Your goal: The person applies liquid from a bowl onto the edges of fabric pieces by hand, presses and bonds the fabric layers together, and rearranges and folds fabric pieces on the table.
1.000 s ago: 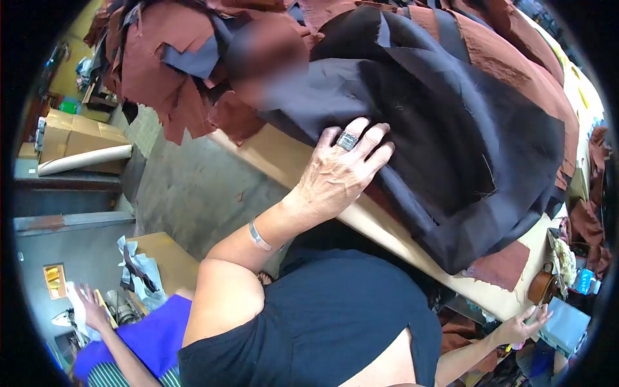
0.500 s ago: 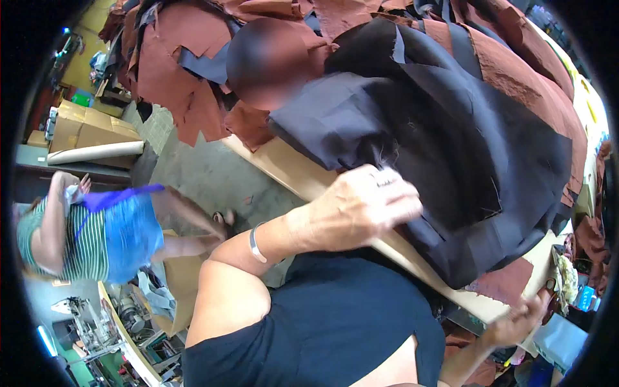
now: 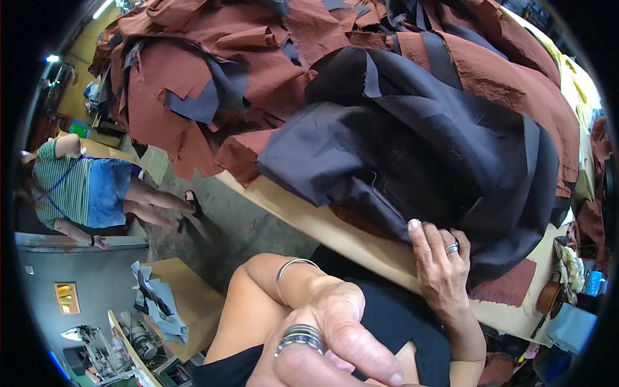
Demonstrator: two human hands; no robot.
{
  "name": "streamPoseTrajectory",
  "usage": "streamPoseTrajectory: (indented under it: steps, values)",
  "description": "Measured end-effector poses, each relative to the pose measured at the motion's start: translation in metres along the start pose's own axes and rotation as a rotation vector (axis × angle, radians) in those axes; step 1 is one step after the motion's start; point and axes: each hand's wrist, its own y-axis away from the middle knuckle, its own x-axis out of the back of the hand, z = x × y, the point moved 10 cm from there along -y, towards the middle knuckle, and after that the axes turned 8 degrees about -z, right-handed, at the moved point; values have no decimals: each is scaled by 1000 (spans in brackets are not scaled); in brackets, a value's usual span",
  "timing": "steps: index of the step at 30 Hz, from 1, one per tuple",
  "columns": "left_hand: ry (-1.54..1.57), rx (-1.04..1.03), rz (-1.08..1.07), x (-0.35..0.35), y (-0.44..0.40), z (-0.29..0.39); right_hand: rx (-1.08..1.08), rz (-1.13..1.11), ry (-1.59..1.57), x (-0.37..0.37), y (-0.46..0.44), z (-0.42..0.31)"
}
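Observation:
Close to the camera, at the bottom of the head view, is my left hand (image 3: 322, 322), with a ring and a bangle. Its fingers are curled towards the thumb; the fingertips run out of frame, so what they hold, if anything, is hidden. My right hand (image 3: 443, 271), wearing a ring, rests on the near edge of a dark navy cloth (image 3: 425, 142). Its fingers are slightly apart and bent over the cloth; the thumb is hidden. The cloth lies in loose folds, with pale loose threads on it, over the pale table (image 3: 309, 219).
Reddish-brown cloth pieces (image 3: 167, 97) are heaped along the far side. A brown scrap (image 3: 506, 284) lies near the table's edge, by a light-blue box (image 3: 567, 327). To the left are another person (image 3: 77, 180), a cardboard box (image 3: 193, 290) holding cloth and a sewing machine (image 3: 97, 351).
My left hand has drawn back from over the dark cloth towards the camera. My right hand has moved from the table's right end onto the cloth's edge. The other person has turned.

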Motion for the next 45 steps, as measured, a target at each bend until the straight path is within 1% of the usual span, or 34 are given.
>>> streamPoseTrajectory:
  steps: [2,4,7,9,12,14,16,19,20,22,23,24,25,27,28,30,33,34,35,37,40,43,44,45]
  values:
    - [42,-65,-97,0,1,-2,-40,39,-31,9,1,9]
    - [-7,-205,-138,-3,8,4,-76,83,-62,16,1,18]
    - [-46,-239,-92,0,6,9,-100,106,-92,15,4,24]
    - [-39,212,-32,5,-3,-2,-99,90,-69,14,2,23]
    - [28,210,-144,5,-5,-9,-113,66,-44,15,2,19]
    - [11,275,-214,3,-3,-13,-110,33,-25,16,1,15]
    - [-199,322,-374,-2,-3,-16,-92,-23,0,16,2,11]
    - [-837,340,-736,3,-10,-38,-131,69,-14,15,3,19]
    - [-1052,341,-852,12,-14,-48,-136,89,-8,21,2,23]
    - [-1337,486,-1063,59,-17,-78,-153,126,-27,31,-1,35]
    - [-1423,702,-1041,95,-12,-84,-176,144,-31,38,-3,42]
    - [-1430,785,-1015,120,-9,-86,-215,96,-119,40,-3,53]
    - [-1452,843,-992,137,-3,-84,-243,96,-154,44,-5,62]
    - [-1290,989,-960,150,9,-85,-273,83,-117,53,-12,74]
    - [-1304,1005,-967,152,13,-87,-265,147,-99,60,-16,76]
    - [-1343,1033,-974,158,18,-90,-283,125,-86,62,-18,92]
    - [-1198,1132,-860,187,24,-93,-351,136,-90,69,-22,111]
    - [-1027,1191,-746,192,25,-96,-397,107,-84,68,-21,121]
    - [-994,1425,-679,208,31,-96,-441,81,-81,66,-20,130]
    - [-596,1357,-545,210,30,-101,-447,78,-104,63,-23,136]
    - [-515,1384,-378,217,32,-100,-422,99,-64,63,-28,134]
    - [-758,1269,-690,204,17,-106,-334,118,-41,64,-29,123]
    - [-1154,1316,-794,210,13,-100,-253,167,-12,70,-32,106]
    - [-1538,1075,-884,195,0,-89,-260,123,-31,66,-30,100]
